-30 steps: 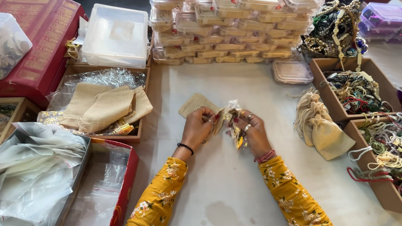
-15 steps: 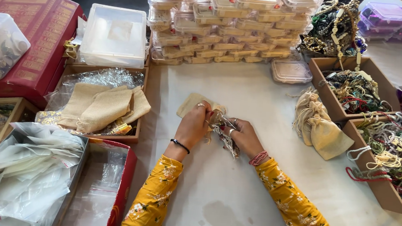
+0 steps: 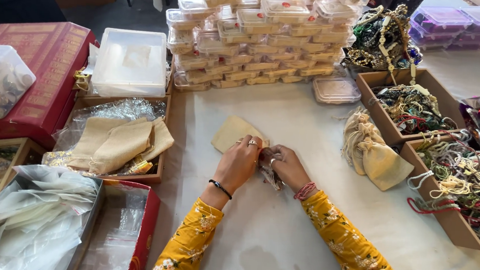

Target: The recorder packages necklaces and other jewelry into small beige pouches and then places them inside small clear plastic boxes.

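Counter [image 3: 309, 129]: beige cloth pouch [image 3: 233, 133] lies flat just beyond your hands. Left hand [image 3: 239, 164] and right hand [image 3: 286, 166] are both curled closed around a small jewellery piece [image 3: 271, 175]. Probably light, tangly, delicate: pinch it near its middle.

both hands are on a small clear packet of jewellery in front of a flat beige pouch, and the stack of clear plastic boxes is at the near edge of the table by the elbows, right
Not quite. The stack of clear plastic boxes stands at the far side of the table, beyond the hands, not by the elbows. The rest holds: the head view shows the left hand and right hand on the small clear packet, with the flat beige pouch just behind.
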